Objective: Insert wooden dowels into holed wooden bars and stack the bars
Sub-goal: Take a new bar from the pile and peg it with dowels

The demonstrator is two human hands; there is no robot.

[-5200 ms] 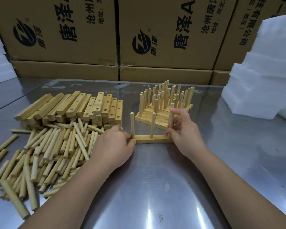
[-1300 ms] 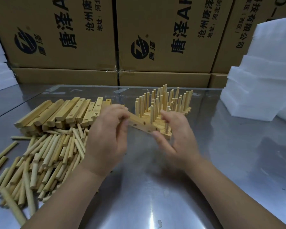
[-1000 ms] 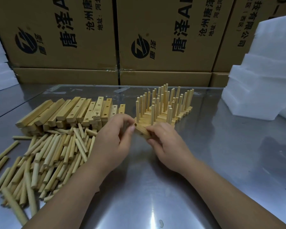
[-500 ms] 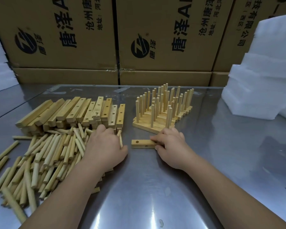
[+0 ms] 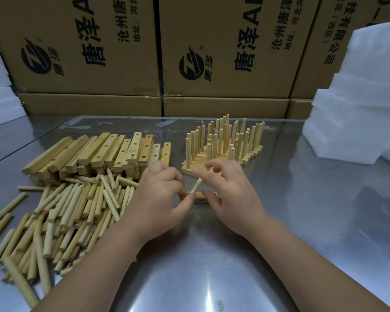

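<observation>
The dowel you are working with stands tilted between your hands, its long axis running from low on the left to high on the right. Its lower end meets the near holed bar, and its upper end leans away from you. Your left hand has its fingers curled, and the thumb tip pinches the dowel's lower end. Your right hand is spread and loosely bent and grips nothing. Its index finger arches just over the dowel's top, and its thumb lies against the bar.

That bar lies flat on the steel worktop, long axis left to right, mostly hidden by both hands. Just behind it is the stack of finished bars, their dowels upright. Left of your hands is the pile of loose dowels, and the stack of empty holed bars is behind it. Cardboard boxes and white foam sheets line the back and right.
</observation>
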